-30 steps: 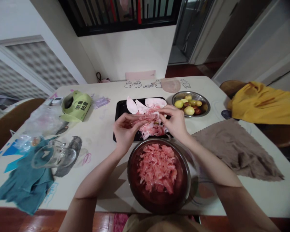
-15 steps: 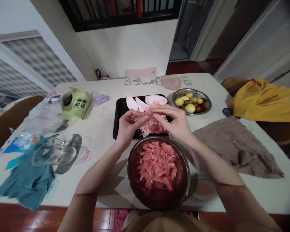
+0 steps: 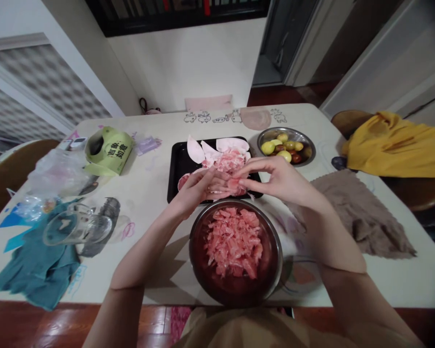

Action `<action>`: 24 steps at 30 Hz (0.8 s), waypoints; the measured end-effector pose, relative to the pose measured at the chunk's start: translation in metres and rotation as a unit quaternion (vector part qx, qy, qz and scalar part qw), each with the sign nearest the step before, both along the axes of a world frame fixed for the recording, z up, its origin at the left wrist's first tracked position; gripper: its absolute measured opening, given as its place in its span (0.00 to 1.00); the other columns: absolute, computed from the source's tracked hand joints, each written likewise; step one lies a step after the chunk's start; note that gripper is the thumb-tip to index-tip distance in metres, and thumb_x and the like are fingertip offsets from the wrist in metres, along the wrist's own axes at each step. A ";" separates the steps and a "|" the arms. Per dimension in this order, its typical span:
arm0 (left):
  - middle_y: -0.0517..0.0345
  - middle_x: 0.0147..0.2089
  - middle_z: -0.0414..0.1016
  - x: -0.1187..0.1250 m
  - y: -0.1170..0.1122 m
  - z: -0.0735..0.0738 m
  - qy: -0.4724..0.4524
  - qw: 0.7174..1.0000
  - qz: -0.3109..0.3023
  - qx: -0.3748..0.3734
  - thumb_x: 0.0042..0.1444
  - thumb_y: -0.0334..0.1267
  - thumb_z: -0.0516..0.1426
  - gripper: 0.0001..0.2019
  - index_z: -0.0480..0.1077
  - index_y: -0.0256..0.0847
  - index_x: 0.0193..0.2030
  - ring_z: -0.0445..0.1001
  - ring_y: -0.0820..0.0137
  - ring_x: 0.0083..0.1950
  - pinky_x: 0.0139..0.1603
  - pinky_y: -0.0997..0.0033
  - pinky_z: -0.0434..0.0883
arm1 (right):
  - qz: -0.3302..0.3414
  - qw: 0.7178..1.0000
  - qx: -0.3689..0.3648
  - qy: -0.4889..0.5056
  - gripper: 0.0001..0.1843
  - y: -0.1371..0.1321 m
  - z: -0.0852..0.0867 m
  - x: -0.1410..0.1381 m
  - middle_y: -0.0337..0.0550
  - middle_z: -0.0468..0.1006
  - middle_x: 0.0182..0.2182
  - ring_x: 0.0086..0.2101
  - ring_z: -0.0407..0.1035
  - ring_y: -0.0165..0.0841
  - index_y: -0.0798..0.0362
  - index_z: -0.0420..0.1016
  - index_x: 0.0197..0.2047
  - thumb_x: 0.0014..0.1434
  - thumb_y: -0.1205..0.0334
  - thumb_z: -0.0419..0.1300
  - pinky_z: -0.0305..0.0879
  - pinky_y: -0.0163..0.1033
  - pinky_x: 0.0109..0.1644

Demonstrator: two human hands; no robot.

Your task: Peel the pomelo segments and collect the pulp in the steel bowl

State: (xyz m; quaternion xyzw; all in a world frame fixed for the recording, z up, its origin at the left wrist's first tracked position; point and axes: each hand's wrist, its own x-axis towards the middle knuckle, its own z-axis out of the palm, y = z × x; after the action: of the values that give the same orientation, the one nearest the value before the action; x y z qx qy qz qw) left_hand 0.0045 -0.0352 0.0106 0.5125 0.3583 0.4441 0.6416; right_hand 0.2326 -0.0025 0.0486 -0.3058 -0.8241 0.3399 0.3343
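Note:
Both hands meet above the near edge of a black tray (image 3: 176, 169). My left hand (image 3: 199, 188) and my right hand (image 3: 275, 180) pinch the same small piece of pink pomelo flesh (image 3: 234, 184) between their fingertips. On the tray lie pale pink peel pieces (image 3: 195, 149) and a heap of pink membrane scraps (image 3: 232, 159). Just in front of the hands stands a steel bowl (image 3: 195, 253) filled with peeled pink flesh (image 3: 234, 241).
A smaller steel bowl of yellow and red fruits (image 3: 286, 145) sits behind the right hand. A brown cloth (image 3: 358, 212) lies at right, a yellow cloth (image 3: 391, 145) on a chair. At left are a glass jug (image 3: 76, 227), teal cloth (image 3: 39, 270), plastic bags (image 3: 58, 174) and a green pack (image 3: 108, 150).
Both hands have come down from over the tray toward the big bowl, fingertips drawn together on a smaller pink piece. The view has tilted slightly downward.

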 end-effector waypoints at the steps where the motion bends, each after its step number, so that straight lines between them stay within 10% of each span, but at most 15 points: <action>1: 0.48 0.32 0.83 0.004 -0.003 -0.001 0.018 1.000 -0.016 0.017 0.65 0.62 0.55 0.26 0.80 0.39 0.41 0.85 0.64 0.35 0.38 0.64 0.84 | 0.026 0.999 0.008 -0.032 0.07 0.000 0.005 0.006 0.38 0.86 0.37 0.36 0.79 0.32 0.47 0.86 0.42 0.61 0.60 0.67 0.74 0.37 0.43; 9: 0.55 0.31 0.81 0.011 -0.017 -0.006 0.186 0.951 -0.125 0.214 0.74 0.51 0.41 0.27 0.80 0.45 0.44 0.84 0.69 0.35 0.39 0.68 0.83 | 0.184 0.967 0.019 -0.176 0.09 -0.012 0.008 0.017 0.33 0.86 0.37 0.37 0.79 0.31 0.41 0.85 0.44 0.61 0.62 0.68 0.71 0.35 0.42; 12: 0.53 0.34 0.82 0.005 -0.016 -0.002 0.202 0.946 -0.062 0.246 0.72 0.52 0.47 0.23 0.81 0.46 0.45 0.84 0.68 0.37 0.40 0.66 0.83 | 0.211 0.956 0.026 -0.204 0.09 -0.014 0.002 0.012 0.32 0.86 0.36 0.37 0.79 0.30 0.41 0.85 0.44 0.61 0.64 0.68 0.71 0.35 0.42; 19: 0.46 0.55 0.81 -0.001 -0.020 0.005 0.142 0.971 -0.192 0.000 0.68 0.65 0.35 0.38 0.72 0.44 0.62 0.81 0.63 0.57 0.58 0.59 0.79 | 0.225 0.950 -0.025 -0.214 0.10 -0.004 0.009 0.020 0.36 0.87 0.42 0.40 0.80 0.29 0.45 0.84 0.49 0.66 0.60 0.63 0.70 0.34 0.47; 24: 0.48 0.66 0.74 -0.010 -0.027 0.026 0.263 0.953 -0.110 0.105 0.71 0.61 0.41 0.31 0.68 0.43 0.66 0.70 0.60 0.69 0.72 0.54 0.67 | 0.111 0.976 0.021 -0.187 0.11 0.001 0.017 0.033 0.39 0.87 0.43 0.41 0.80 0.31 0.48 0.85 0.48 0.66 0.57 0.64 0.70 0.34 0.48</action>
State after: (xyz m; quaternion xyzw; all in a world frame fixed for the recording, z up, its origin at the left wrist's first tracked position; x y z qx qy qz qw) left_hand -0.0058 -0.0619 0.0364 0.7119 0.4075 0.2554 0.5117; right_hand 0.2651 -0.0017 0.0654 -0.2632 -0.9081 0.2939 0.1404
